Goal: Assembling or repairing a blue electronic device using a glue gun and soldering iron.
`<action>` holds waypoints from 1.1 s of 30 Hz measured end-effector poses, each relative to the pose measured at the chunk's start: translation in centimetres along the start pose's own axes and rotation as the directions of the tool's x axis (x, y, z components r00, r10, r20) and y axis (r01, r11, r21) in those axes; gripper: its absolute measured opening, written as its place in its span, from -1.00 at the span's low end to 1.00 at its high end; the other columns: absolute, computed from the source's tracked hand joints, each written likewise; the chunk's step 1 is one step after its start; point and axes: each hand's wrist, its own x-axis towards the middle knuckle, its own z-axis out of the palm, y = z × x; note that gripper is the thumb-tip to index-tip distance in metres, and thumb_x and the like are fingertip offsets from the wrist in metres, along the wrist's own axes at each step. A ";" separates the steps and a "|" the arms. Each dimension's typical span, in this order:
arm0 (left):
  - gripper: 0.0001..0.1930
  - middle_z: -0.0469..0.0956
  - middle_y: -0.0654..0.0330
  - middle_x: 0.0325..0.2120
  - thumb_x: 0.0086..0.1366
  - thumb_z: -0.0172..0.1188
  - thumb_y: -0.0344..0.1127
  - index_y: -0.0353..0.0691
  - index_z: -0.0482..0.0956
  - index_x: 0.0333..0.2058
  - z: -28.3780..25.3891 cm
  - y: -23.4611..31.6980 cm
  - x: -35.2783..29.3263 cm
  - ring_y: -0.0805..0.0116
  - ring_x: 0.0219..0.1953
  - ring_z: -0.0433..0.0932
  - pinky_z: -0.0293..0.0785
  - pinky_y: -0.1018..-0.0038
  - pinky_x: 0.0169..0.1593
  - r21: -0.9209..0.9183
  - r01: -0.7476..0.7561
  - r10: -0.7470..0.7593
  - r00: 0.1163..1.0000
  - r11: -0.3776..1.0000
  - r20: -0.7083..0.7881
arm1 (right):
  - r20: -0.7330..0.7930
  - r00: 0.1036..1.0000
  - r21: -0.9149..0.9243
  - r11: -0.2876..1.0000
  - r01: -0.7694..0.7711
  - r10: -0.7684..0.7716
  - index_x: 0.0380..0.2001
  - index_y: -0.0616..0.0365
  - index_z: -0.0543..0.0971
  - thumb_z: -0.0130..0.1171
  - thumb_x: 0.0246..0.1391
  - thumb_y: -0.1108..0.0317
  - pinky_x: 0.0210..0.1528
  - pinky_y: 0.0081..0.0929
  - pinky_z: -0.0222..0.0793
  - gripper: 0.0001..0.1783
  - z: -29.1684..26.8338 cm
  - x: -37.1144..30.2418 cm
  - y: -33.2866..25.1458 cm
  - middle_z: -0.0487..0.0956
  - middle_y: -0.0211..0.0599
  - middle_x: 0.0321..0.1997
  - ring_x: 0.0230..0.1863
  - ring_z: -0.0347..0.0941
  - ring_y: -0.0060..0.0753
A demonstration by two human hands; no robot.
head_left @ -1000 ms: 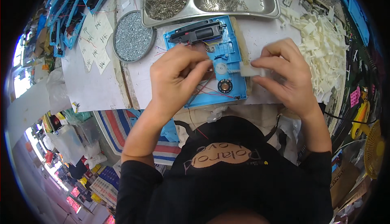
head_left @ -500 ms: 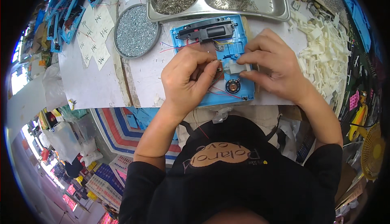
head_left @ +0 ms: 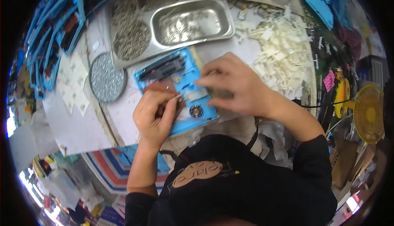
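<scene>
A blue plastic housing (head_left: 186, 124) lies on the table in front of me. It carries a black oblong unit (head_left: 163, 69), a round speaker (head_left: 196, 111) and a whitish block (head_left: 197, 94). My left hand (head_left: 152, 114) is over the housing's left side, thumb and forefinger pinched at a small pale piece whose kind I cannot make out. Beneath those fingers a brown board (head_left: 159, 86) is partly hidden. My right hand (head_left: 234, 87), slightly blurred, is just right of the whitish block with thumb and fingers spread apart, nothing visible between them.
A steel tray (head_left: 228, 28) holding springs stands behind the housing. Left of it is a round dish (head_left: 107, 78) of small metal parts. White plastic pieces (head_left: 283, 49) are heaped at the right. More blue housings (head_left: 53, 33) are stacked far left. A yellow fan (head_left: 368, 113) stands right.
The whole view has shifted and turned, with the housing now farther left. My right hand's fingers have spread and drawn slightly away from the whitish block. My left hand stays pinched.
</scene>
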 end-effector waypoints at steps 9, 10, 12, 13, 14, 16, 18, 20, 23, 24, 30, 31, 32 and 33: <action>-0.85 0.59 0.17 -0.43 0.14 0.35 -0.60 -0.31 0.64 -0.30 -0.2 0.3 0.2 0.50 -0.55 0.41 0.27 0.60 -0.50 -0.025 -0.005 0.006 0.999 1.000 0.043 | -0.229 0.881 -0.530 0.706 -0.469 0.414 -0.30 0.22 0.73 0.31 0.05 0.26 -0.09 -0.19 0.46 -0.75 -12.9 1.8 10.0 0.68 -0.09 -0.28 -0.23 0.61 -0.10; -0.86 0.59 0.17 -0.43 0.14 0.35 -0.60 -0.32 0.64 -0.30 -0.2 0.4 0.3 0.50 -0.55 0.41 0.27 0.60 -0.50 -0.023 0.002 -0.001 0.998 1.000 0.055 | -0.195 0.865 -0.650 0.600 -0.468 0.463 -0.34 0.22 0.73 0.32 0.04 0.25 -0.10 -0.15 0.45 -0.76 -12.1 3.0 9.9 0.68 -0.08 -0.29 -0.22 0.61 -0.08; -0.87 0.59 0.17 -0.43 0.15 0.34 -0.60 -0.32 0.64 -0.31 -0.4 0.7 0.4 0.50 -0.55 0.42 0.27 0.59 -0.50 -0.019 0.021 -0.019 0.997 1.000 0.076 | -0.149 0.812 -0.845 0.353 -0.401 0.565 -0.42 0.23 0.71 0.33 0.02 0.23 -0.11 -0.07 0.42 -0.75 -10.8 4.9 9.6 0.69 -0.06 -0.32 -0.20 0.62 -0.03; -0.88 0.59 0.17 -0.43 0.16 0.34 -0.60 -0.32 0.64 -0.32 -0.4 0.8 0.4 0.50 -0.55 0.42 0.28 0.59 -0.50 -0.021 0.022 -0.020 0.997 1.000 0.079 | -0.132 0.817 -0.853 0.355 -0.381 0.561 -0.43 0.22 0.71 0.33 0.01 0.22 -0.11 -0.06 0.40 -0.75 -10.6 5.0 9.8 0.68 -0.06 -0.34 -0.21 0.61 -0.01; -0.89 0.59 0.16 -0.43 0.16 0.34 -0.60 -0.32 0.64 -0.32 -0.4 1.0 0.4 0.49 -0.55 0.42 0.28 0.59 -0.50 -0.025 0.023 -0.021 0.996 0.999 0.083 | -0.116 0.822 -0.861 0.356 -0.363 0.558 -0.44 0.22 0.70 0.32 0.01 0.22 -0.12 -0.04 0.38 -0.76 -10.4 5.1 9.9 0.68 -0.07 -0.37 -0.21 0.61 0.00; -0.90 0.58 0.17 -0.44 0.17 0.34 -0.59 -0.32 0.64 -0.32 -0.6 1.4 0.8 0.50 -0.56 0.41 0.29 0.59 -0.50 -0.034 -0.025 0.028 0.997 0.999 0.074 | -0.092 0.884 -0.847 0.430 -0.311 0.459 -0.46 0.17 0.69 0.34 -0.04 0.23 -0.10 -0.05 0.37 -0.79 -10.3 5.2 9.6 0.68 -0.11 -0.42 -0.25 0.62 0.00; -0.90 0.57 0.18 -0.46 0.18 0.34 -0.58 -0.33 0.64 -0.31 -0.3 2.1 2.2 0.53 -0.57 0.40 0.29 0.60 -0.49 -0.054 -0.130 0.133 0.989 0.990 0.060 | -0.101 0.960 -0.799 0.553 -0.235 0.262 -0.50 0.09 0.67 0.37 -0.13 0.26 -0.06 -0.09 0.37 -0.84 -10.3 3.6 8.1 0.68 -0.17 -0.46 -0.31 0.64 -0.05; -0.84 0.56 0.21 -0.47 0.22 0.33 -0.55 -0.36 0.61 -0.22 -0.4 3.9 3.2 0.57 -0.54 0.42 0.32 0.62 -0.46 -0.146 0.196 -0.171 0.971 0.970 0.169 | -0.034 0.996 -0.675 0.733 -0.085 0.084 -0.47 0.06 0.65 0.36 -0.11 0.28 -0.08 -0.14 0.37 -0.86 -9.3 3.1 4.0 0.63 -0.24 -0.53 -0.40 0.59 -0.12; -0.72 0.58 0.26 -0.46 0.35 0.28 -0.41 -0.40 0.52 -0.03 1.1 6.1 7.4 0.62 -0.51 0.49 0.39 0.62 -0.44 -0.427 0.556 -0.380 0.818 0.713 0.431 | -0.015 0.987 -0.547 0.828 0.123 -0.157 -0.35 0.05 0.64 0.36 -0.11 0.37 -0.16 -0.26 0.39 -0.82 -6.9 1.7 -1.2 0.53 -0.37 -0.60 -0.50 0.50 -0.24; -0.76 0.59 0.24 -0.45 0.36 0.28 -0.41 -0.39 0.52 -0.07 1.5 5.8 8.5 0.62 -0.50 0.51 0.40 0.62 -0.44 -0.415 0.623 -0.356 0.750 0.663 0.557 | -0.033 0.981 -0.531 0.835 0.144 -0.190 -0.31 0.06 0.64 0.37 -0.12 0.39 -0.19 -0.29 0.40 -0.78 -6.3 0.9 -2.3 0.51 -0.38 -0.62 -0.51 0.48 -0.25; -0.90 0.56 0.29 -0.45 0.42 0.23 -0.43 -0.30 0.50 -0.21 2.7 6.8 9.0 0.63 -0.49 0.50 0.43 0.66 -0.42 -0.391 0.617 -0.228 0.689 0.683 0.688 | -0.157 0.974 0.126 0.982 -0.141 0.160 -0.03 0.19 0.61 0.35 -0.01 0.56 -0.25 -0.50 0.46 -0.59 -5.5 -3.2 -3.4 0.57 -0.38 -0.53 -0.43 0.55 -0.49; -0.91 0.56 0.29 -0.46 0.41 0.23 -0.44 -0.30 0.49 -0.22 3.1 7.1 9.1 0.63 -0.49 0.51 0.43 0.65 -0.42 -0.368 0.571 -0.213 0.707 0.734 0.674 | -0.121 0.938 0.390 0.885 -0.255 0.324 0.02 0.22 0.58 0.34 0.04 0.58 -0.24 -0.53 0.47 -0.58 -5.1 -4.0 -3.5 0.60 -0.38 -0.49 -0.39 0.57 -0.53; -0.90 0.59 0.26 -0.46 0.40 0.24 -0.44 -0.33 0.52 -0.24 3.6 7.1 9.2 0.62 -0.46 0.54 0.47 0.63 -0.39 -0.330 0.453 -0.158 0.754 0.828 0.637 | -0.109 0.902 0.535 0.790 -0.301 0.418 0.05 0.24 0.56 0.31 0.08 0.59 -0.22 -0.55 0.48 -0.57 -4.8 -4.8 -3.4 0.62 -0.36 -0.44 -0.35 0.57 -0.55; -0.90 0.60 0.25 -0.46 0.39 0.26 -0.44 -0.33 0.53 -0.25 4.2 7.3 9.5 0.62 -0.46 0.55 0.48 0.63 -0.39 -0.340 0.338 -0.064 0.785 0.878 0.616 | -0.077 0.864 0.669 0.668 -0.326 0.498 0.09 0.26 0.53 0.29 0.12 0.60 -0.19 -0.57 0.48 -0.57 -4.3 -5.4 -3.2 0.64 -0.35 -0.39 -0.31 0.58 -0.57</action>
